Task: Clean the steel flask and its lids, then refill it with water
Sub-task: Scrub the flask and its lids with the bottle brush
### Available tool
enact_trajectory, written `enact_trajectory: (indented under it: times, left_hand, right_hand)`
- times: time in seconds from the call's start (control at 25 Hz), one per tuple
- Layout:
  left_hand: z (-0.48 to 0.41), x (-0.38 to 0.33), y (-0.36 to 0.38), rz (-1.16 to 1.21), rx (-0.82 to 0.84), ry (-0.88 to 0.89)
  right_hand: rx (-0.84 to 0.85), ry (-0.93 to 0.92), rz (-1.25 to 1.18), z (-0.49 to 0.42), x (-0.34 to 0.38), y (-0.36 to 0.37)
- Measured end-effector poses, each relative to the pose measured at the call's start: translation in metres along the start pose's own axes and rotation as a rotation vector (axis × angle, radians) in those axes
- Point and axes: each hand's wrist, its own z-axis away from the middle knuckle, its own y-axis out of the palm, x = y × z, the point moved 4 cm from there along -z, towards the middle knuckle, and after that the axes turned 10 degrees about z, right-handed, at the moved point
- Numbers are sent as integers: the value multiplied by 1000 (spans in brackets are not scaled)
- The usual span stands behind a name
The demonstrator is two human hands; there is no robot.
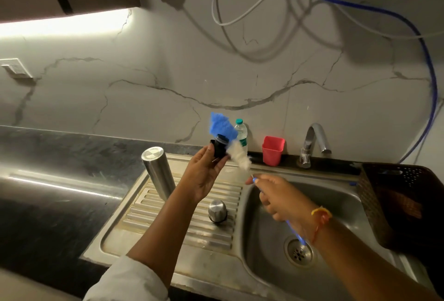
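1. The black lid (219,145) is held up over the far edge of the drainboard (168,223), left of the basin. The left hand (204,175) grips it, fingers and thumb curled round its sides.
2. The brush (237,155) lies against the lid's right side, with its blue bristles above the lid and its white ones below. The right hand (278,197) grips the handle over the sink (336,195), fingers closed round it.
3. The step in hand looks like scrubbing this lid. To do it well, turn the lid slowly in the left fingers so the bristles reach every groove and thread. Keep the strokes short and work over the basin so drips fall there.
4. Soap is not visible on the lid, so it may need a rinse under the tap (312,142) afterwards.
5. The flask (158,171) stands on the drainboard's far left, flat end up. I cannot tell whether its mouth faces down.
6. The steel cap (217,210) sits dome up on the drainboard ribs, near the basin and well apart from the flask.
7. A bottle (241,132) and a red cup (272,150) stand by the far wall. A dark basket (396,199) sits right of the sink.
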Motion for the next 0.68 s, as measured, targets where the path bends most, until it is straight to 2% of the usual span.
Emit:
enact_trajectory:
  times: [0.2, 0.36, 0.52, 0.68]
  left_hand:
    - [-1, -9, -3, -21, -10, 38]
    - [2, -3, 4, -159, 108, -32]
    - [-2, -14, -5, -180, 70, 42]
    - [2, 3, -3, -273, 116, 28]
  right_hand:
    - [67, 20, 31, 8, 5, 2]
    - [41, 31, -4, -1, 11, -5]
    - [114, 50, -2, 6, 9, 9]
    - [50, 71, -56, -6, 8, -1]
